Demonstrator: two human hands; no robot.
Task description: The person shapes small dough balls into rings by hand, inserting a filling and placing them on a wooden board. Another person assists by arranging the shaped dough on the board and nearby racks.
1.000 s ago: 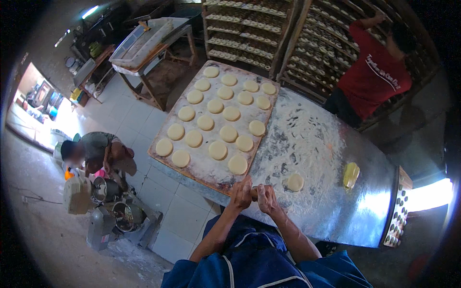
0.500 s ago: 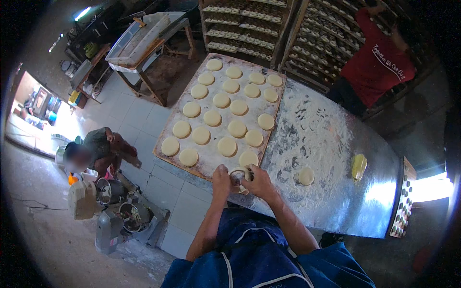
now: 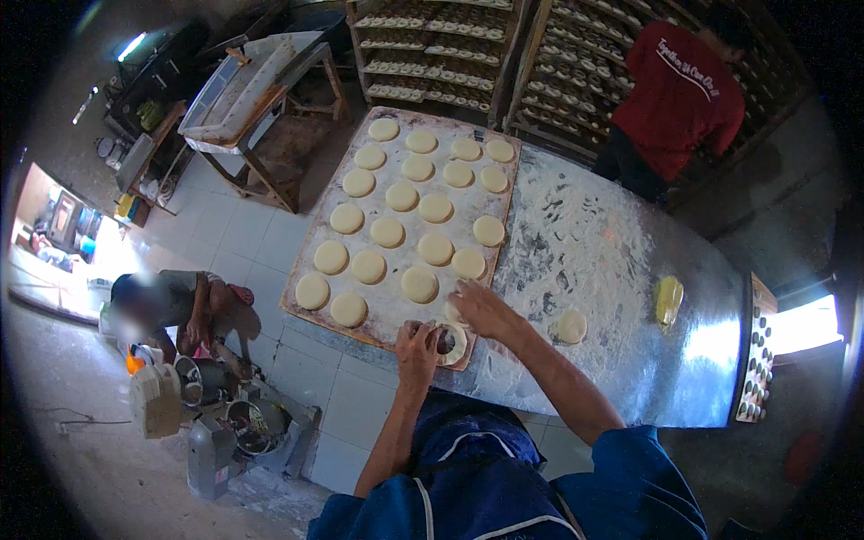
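Observation:
A pale dough ring (image 3: 460, 349) with a dark centre is at the near right corner of the floured wooden board (image 3: 373, 297). My left hand (image 3: 416, 358) is closed, its fingertips pinching the ring's left edge. My right hand (image 3: 481, 310) reaches over a flat dough disc (image 3: 453, 311) just beyond the ring. Its fingers bend down onto that disc and cover most of it. Several more dough discs (image 3: 419, 284) lie in loose rows across the board.
Right of the board, the floured metal table (image 3: 576, 243) bears one dough disc (image 3: 571, 327) and a yellow packet (image 3: 668, 301). Racks of dough pieces (image 3: 432, 54) stand behind. A person in red (image 3: 679, 99) is at the far right; another (image 3: 193, 306) crouches by metal pots (image 3: 252, 423).
The raised dough ring, held by both hands before, is now lower, with only my left hand on it. My right hand has moved to a disc. The person in red has lowered an arm.

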